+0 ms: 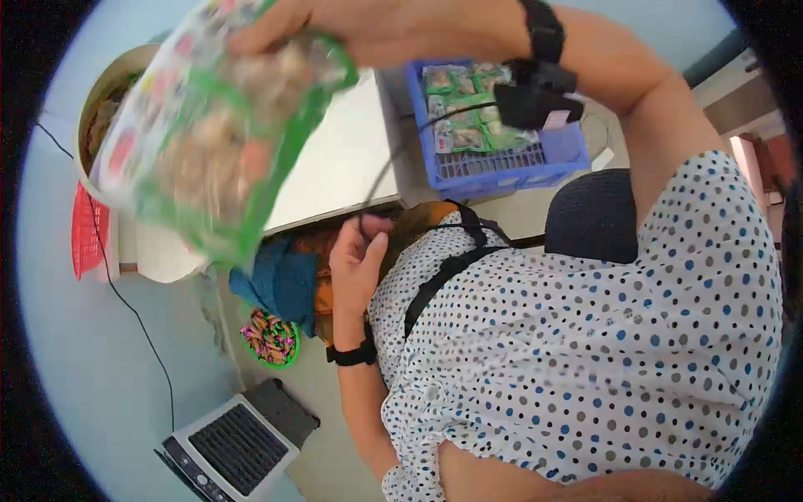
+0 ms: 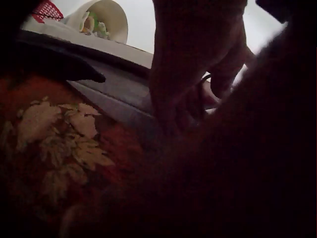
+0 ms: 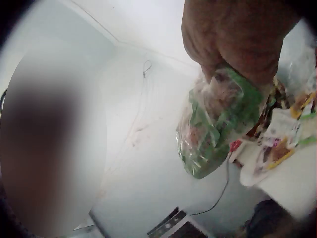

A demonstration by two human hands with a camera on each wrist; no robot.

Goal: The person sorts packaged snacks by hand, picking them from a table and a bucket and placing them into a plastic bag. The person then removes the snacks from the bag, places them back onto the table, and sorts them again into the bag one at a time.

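A white tabletop (image 1: 335, 167) lies in bright, even light, with a blue plastic crate (image 1: 552, 163) beside it and a dark padded chair (image 1: 594, 213) near the crate. On the pale blue-grey floor (image 1: 67, 376) stand a grey appliance with a black grille (image 1: 234, 448) and a red basket (image 1: 86, 234), with a thin black cable (image 1: 134, 314) trailing between them

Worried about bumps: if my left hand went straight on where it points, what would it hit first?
Probably the front edge of the white table, just ahead of the left hand, though depth is unclear.
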